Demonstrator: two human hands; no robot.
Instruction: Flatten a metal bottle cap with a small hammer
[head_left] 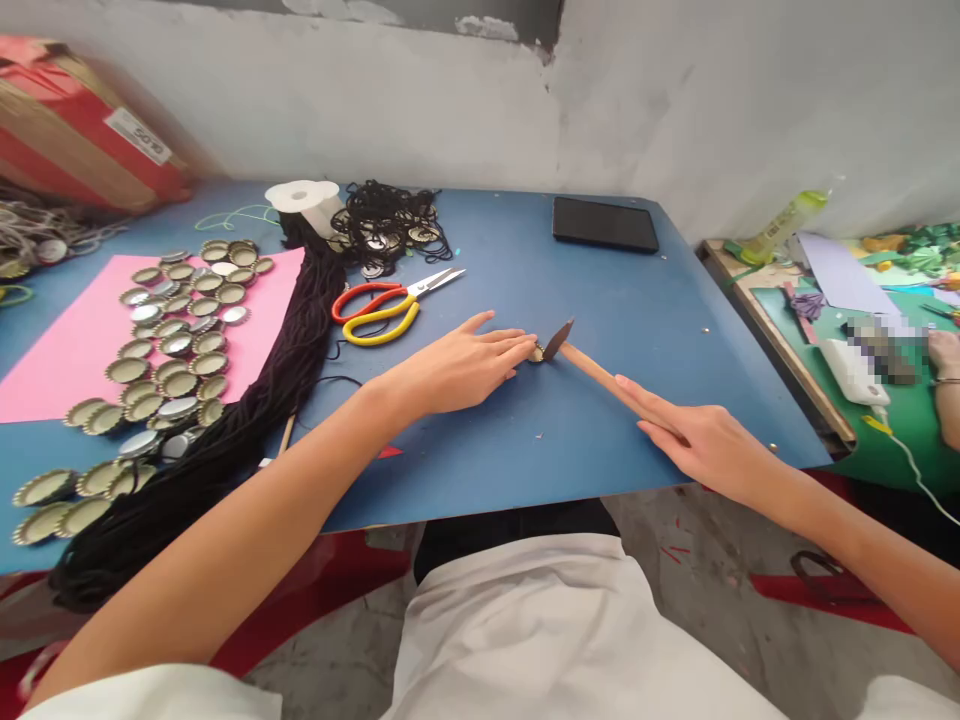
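Fingers [517, 352] of the left hand [466, 370], extended, touch the bottle cap [536, 354] from its left, pinching not clear, while the right hand [701, 442] grips the hammer [592, 370] slanting rightward from the cap.

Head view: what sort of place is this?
Probably a small craft workshop: many bottle caps and a thick bundle of black cord lie on a blue table, and the right hand holds a hammer-like tool.
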